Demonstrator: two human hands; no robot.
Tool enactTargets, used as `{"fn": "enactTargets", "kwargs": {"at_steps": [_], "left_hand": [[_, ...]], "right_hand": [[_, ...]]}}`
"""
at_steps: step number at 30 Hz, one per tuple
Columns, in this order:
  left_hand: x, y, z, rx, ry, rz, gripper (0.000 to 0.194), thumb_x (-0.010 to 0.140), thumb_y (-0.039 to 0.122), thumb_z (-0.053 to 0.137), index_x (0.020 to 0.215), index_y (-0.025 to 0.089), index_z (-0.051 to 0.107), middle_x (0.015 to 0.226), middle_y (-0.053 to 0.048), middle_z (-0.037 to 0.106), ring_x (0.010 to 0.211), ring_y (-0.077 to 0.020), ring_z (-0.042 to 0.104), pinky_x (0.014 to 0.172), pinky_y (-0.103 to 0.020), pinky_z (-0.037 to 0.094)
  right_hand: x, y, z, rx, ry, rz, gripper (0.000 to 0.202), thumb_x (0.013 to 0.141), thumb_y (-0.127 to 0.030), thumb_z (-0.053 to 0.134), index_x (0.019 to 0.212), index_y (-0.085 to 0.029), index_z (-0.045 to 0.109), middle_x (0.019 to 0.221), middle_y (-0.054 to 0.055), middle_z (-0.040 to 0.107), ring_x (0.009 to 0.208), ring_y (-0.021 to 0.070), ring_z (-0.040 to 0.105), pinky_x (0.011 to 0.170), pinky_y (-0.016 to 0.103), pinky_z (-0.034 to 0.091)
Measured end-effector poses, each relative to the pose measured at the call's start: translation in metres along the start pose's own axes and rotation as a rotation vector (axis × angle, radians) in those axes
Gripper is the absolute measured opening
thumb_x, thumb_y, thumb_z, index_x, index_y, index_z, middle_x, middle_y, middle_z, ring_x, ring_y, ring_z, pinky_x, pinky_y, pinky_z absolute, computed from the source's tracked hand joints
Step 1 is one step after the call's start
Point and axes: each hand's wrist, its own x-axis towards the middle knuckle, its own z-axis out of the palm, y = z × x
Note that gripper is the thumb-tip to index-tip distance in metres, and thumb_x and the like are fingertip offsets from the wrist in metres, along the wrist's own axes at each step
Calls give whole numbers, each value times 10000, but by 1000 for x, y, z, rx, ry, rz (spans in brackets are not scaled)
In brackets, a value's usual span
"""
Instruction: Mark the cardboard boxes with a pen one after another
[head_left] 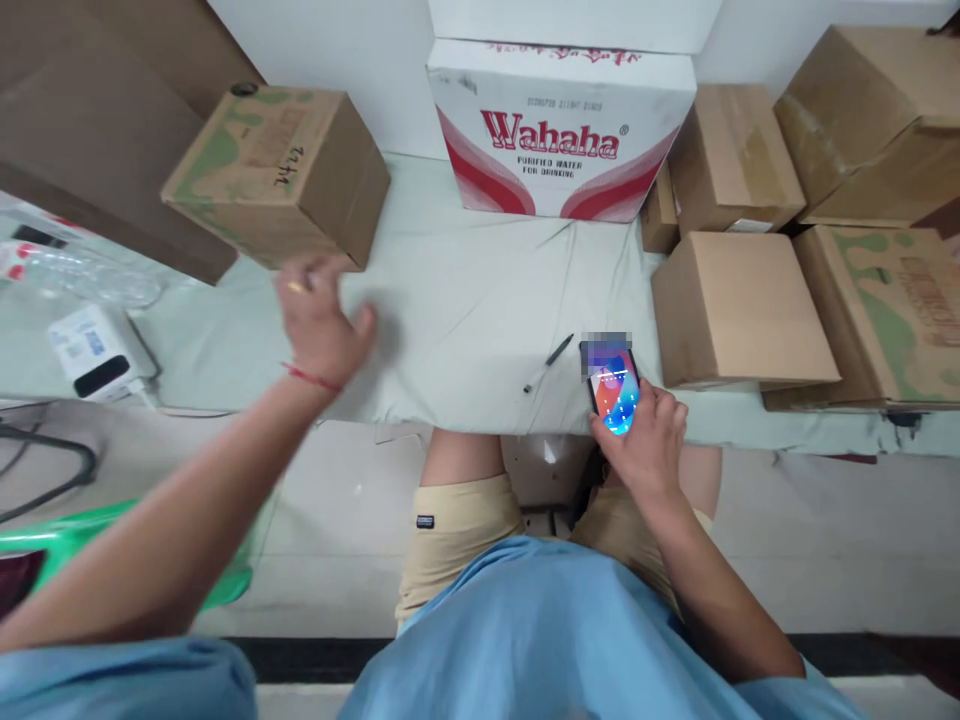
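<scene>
In my right hand (651, 440) is a smartphone (616, 395), its lit screen showing a keypad over a colourful wallpaper; the upper part of the screen is pixelated. My thumb lies along the phone's near left edge and the fingers along its right. A dark pen (551, 362) lies on the cloth just left of the phone. My left hand (322, 320), slightly blurred, is held with thumb and fingers apart at the near side of a cardboard box (341, 185) with green print and handwritten marks. Whether the fingertips touch that box I cannot tell.
A white Wahaha water carton (562, 140) stands at the back of the cloth-covered table (465, 300). Several cardboard boxes (750, 310) are stacked on the right. A white device (101, 350) with a cable and plastic bottles (90, 275) lie left. A green stool (232, 585) stands below.
</scene>
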Motion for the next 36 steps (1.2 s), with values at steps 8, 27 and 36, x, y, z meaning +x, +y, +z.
{"fn": "enactTargets", "kwargs": {"at_steps": [8, 27, 36], "left_hand": [[-146, 77, 54, -210, -139, 188, 226, 1013, 271, 544, 1111, 215, 740, 1150, -143, 718, 1123, -308, 668, 1020, -484, 570], [-150, 149, 93, -453, -205, 121, 286, 1080, 335, 515, 1232, 193, 711, 1094, -136, 694, 1020, -280, 690, 947, -446, 567], [-124, 218, 96, -807, -435, 188, 510, 1139, 521, 377, 1397, 198, 677, 1439, -177, 707, 1402, -282, 642, 1230, -472, 490]], "right_hand": [[1, 0, -7, 94, 182, -36, 774, 1019, -573, 544, 1566, -37, 432, 1453, 322, 547, 1317, 448, 499, 1114, 671, 430], [52, 108, -80, -13, 523, 95, 952, 977, -649, 533, 1623, 33, 382, 1557, 397, 514, 1447, 525, 507, 1153, 756, 395], [58, 122, -85, 60, 487, 226, 838, 976, -692, 432, 1363, 11, 674, 1181, 329, 727, 1202, 460, 674, 1082, 671, 495]]}}
